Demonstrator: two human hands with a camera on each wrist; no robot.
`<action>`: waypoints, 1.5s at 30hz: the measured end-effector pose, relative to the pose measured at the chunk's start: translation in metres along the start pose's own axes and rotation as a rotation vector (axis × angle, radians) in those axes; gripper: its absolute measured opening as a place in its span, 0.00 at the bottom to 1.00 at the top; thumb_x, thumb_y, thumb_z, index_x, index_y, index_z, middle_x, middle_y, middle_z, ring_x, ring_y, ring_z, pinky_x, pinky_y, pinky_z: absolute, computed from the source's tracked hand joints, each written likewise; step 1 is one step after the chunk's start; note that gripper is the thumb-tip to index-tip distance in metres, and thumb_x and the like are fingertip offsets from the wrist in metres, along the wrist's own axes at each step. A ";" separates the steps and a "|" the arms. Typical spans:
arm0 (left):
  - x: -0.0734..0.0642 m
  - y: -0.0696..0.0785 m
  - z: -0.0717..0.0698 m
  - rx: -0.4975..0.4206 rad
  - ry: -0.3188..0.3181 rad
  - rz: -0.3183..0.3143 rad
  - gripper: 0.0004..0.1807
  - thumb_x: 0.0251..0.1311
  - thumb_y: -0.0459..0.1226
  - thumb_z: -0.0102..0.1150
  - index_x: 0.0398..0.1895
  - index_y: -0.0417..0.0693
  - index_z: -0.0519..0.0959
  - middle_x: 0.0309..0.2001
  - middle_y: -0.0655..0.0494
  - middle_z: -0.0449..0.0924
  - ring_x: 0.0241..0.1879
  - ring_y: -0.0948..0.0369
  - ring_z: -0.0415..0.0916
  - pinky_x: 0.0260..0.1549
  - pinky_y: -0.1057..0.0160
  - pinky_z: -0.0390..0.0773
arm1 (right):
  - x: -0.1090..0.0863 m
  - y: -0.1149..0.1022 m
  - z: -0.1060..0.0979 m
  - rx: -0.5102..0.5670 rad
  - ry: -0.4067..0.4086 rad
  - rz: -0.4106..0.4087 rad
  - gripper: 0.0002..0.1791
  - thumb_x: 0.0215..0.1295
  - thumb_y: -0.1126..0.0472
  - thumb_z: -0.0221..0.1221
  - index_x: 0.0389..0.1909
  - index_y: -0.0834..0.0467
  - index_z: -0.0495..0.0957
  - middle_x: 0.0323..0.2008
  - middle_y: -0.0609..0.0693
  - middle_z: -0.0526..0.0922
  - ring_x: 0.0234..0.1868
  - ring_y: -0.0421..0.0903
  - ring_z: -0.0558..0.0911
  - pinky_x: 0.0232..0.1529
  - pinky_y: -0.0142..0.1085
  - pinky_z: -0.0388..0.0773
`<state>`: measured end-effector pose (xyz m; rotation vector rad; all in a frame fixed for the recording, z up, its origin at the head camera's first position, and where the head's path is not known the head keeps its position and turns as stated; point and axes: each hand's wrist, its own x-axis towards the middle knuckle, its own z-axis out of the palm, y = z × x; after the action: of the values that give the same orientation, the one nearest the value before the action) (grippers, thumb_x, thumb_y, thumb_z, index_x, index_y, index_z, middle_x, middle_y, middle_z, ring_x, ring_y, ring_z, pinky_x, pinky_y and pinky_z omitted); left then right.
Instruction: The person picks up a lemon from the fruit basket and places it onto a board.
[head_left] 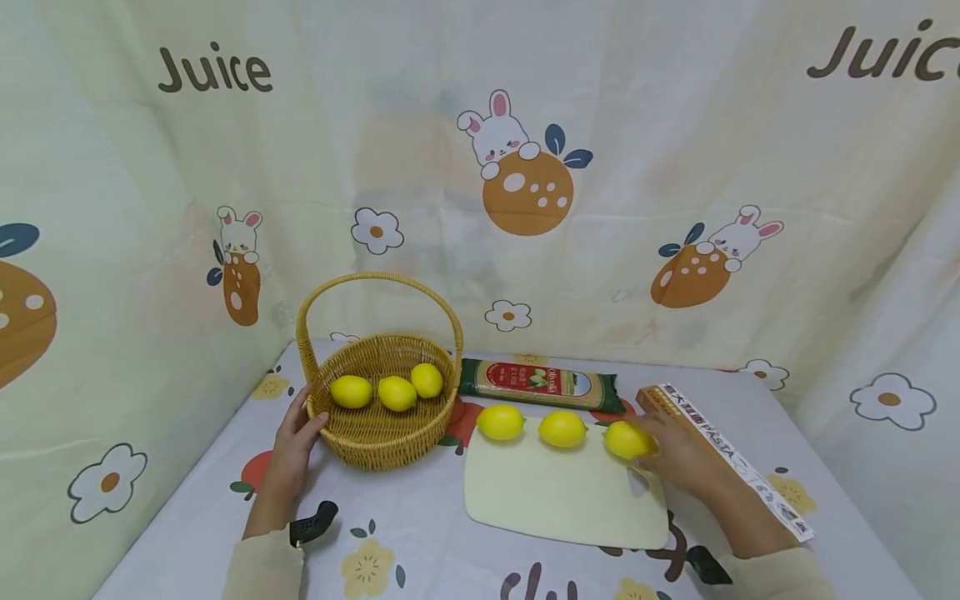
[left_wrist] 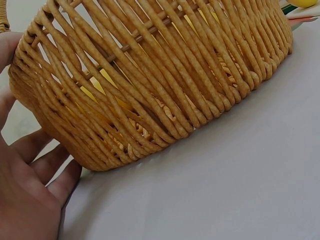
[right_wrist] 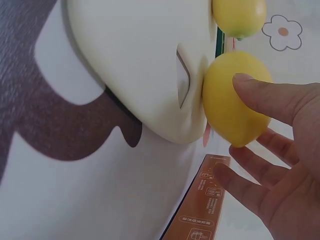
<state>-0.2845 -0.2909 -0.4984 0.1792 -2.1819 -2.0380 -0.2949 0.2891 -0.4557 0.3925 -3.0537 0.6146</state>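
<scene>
My left hand point(head_left: 296, 437) holds the left side of a wicker basket point(head_left: 390, 454), its thumb over the rim and fingers against the outer wall. Three yellow lemons lie inside; the middle lemon point(head_left: 397, 393) is close to the right one. My right hand point(right_wrist: 280, 165) grips another lemon point(right_wrist: 232, 97), with the thumb on its near side and fingers behind it. This lemon sits at the far right of a cream cutting board point(head_left: 555, 500), beside the handle slot. Two more lemons, a left one point(head_left: 500, 422) and a middle one point(head_left: 562, 429), line the board's far edge.
A green pasta packet point(head_left: 540, 382) lies behind the board. To the right, a long brown-and-white pasta box point(head_left: 738, 467) slants past my right forearm. The basket's tall arched handle point(head_left: 378, 277) stands upright. A printed curtain point(head_left: 420, 167) hangs behind the table.
</scene>
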 end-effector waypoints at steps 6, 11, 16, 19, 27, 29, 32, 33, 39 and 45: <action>-0.001 0.000 -0.001 -0.014 0.011 -0.012 0.35 0.70 0.48 0.52 0.76 0.75 0.50 0.77 0.54 0.45 0.74 0.55 0.46 0.68 0.48 0.52 | 0.001 -0.003 -0.001 -0.032 -0.002 0.009 0.36 0.52 0.58 0.73 0.64 0.54 0.73 0.67 0.64 0.66 0.64 0.68 0.63 0.58 0.67 0.61; -0.002 0.000 -0.002 -0.019 0.006 -0.017 0.35 0.70 0.47 0.52 0.76 0.74 0.50 0.77 0.54 0.44 0.74 0.56 0.45 0.69 0.49 0.51 | 0.001 -0.005 -0.001 -0.026 0.001 0.012 0.35 0.52 0.58 0.73 0.63 0.55 0.74 0.64 0.62 0.70 0.62 0.65 0.66 0.58 0.65 0.64; -0.002 0.000 -0.003 -0.014 0.005 -0.019 0.35 0.70 0.47 0.52 0.76 0.75 0.50 0.77 0.54 0.45 0.74 0.56 0.45 0.69 0.49 0.51 | 0.000 -0.006 -0.002 -0.028 0.017 -0.009 0.35 0.51 0.59 0.73 0.62 0.59 0.74 0.64 0.64 0.69 0.63 0.67 0.65 0.60 0.65 0.60; -0.002 -0.001 -0.003 -0.011 0.006 -0.022 0.35 0.70 0.47 0.52 0.76 0.76 0.50 0.77 0.55 0.45 0.74 0.56 0.46 0.69 0.49 0.52 | 0.001 -0.007 -0.003 -0.028 0.021 -0.014 0.34 0.51 0.59 0.73 0.62 0.58 0.75 0.63 0.63 0.70 0.63 0.66 0.65 0.59 0.65 0.61; -0.001 -0.001 -0.003 -0.010 0.017 -0.020 0.35 0.70 0.47 0.52 0.76 0.75 0.51 0.77 0.54 0.45 0.74 0.55 0.45 0.68 0.48 0.52 | 0.005 -0.014 -0.013 -0.013 -0.015 -0.023 0.32 0.55 0.61 0.70 0.62 0.58 0.75 0.69 0.68 0.59 0.68 0.70 0.56 0.61 0.66 0.57; -0.001 0.000 -0.002 -0.005 0.016 -0.013 0.35 0.70 0.47 0.52 0.76 0.75 0.50 0.77 0.54 0.44 0.74 0.55 0.44 0.68 0.47 0.52 | 0.007 -0.018 -0.016 -0.026 -0.029 -0.032 0.32 0.56 0.61 0.70 0.62 0.58 0.74 0.69 0.69 0.58 0.68 0.70 0.56 0.60 0.66 0.59; 0.000 0.001 -0.001 0.000 0.019 -0.004 0.35 0.70 0.48 0.53 0.76 0.75 0.51 0.77 0.54 0.45 0.74 0.54 0.44 0.68 0.46 0.51 | 0.009 -0.023 -0.020 -0.047 -0.046 -0.047 0.32 0.56 0.60 0.69 0.63 0.59 0.73 0.67 0.69 0.62 0.67 0.69 0.59 0.58 0.65 0.63; 0.000 0.001 -0.001 0.003 0.017 -0.004 0.35 0.70 0.49 0.53 0.76 0.74 0.50 0.77 0.54 0.44 0.74 0.54 0.44 0.68 0.46 0.51 | 0.010 -0.026 -0.021 -0.053 -0.053 -0.050 0.33 0.57 0.60 0.69 0.64 0.59 0.73 0.66 0.68 0.63 0.66 0.69 0.60 0.58 0.64 0.64; 0.000 0.003 0.000 -0.001 0.013 -0.014 0.36 0.69 0.50 0.53 0.76 0.74 0.50 0.77 0.54 0.44 0.74 0.55 0.44 0.69 0.48 0.51 | 0.020 -0.044 -0.025 -0.107 -0.066 -0.086 0.32 0.57 0.60 0.70 0.64 0.57 0.74 0.62 0.62 0.69 0.60 0.64 0.69 0.56 0.60 0.70; 0.000 0.002 0.001 -0.010 0.011 -0.012 0.36 0.70 0.49 0.53 0.77 0.73 0.50 0.77 0.54 0.45 0.74 0.56 0.45 0.69 0.49 0.51 | 0.029 -0.075 -0.028 -0.122 -0.081 -0.140 0.30 0.59 0.58 0.68 0.64 0.52 0.74 0.64 0.58 0.68 0.58 0.60 0.73 0.55 0.57 0.73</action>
<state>-0.2845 -0.2896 -0.4962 0.2018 -2.1698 -2.0486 -0.3056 0.2256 -0.3996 0.6361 -3.0838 0.4144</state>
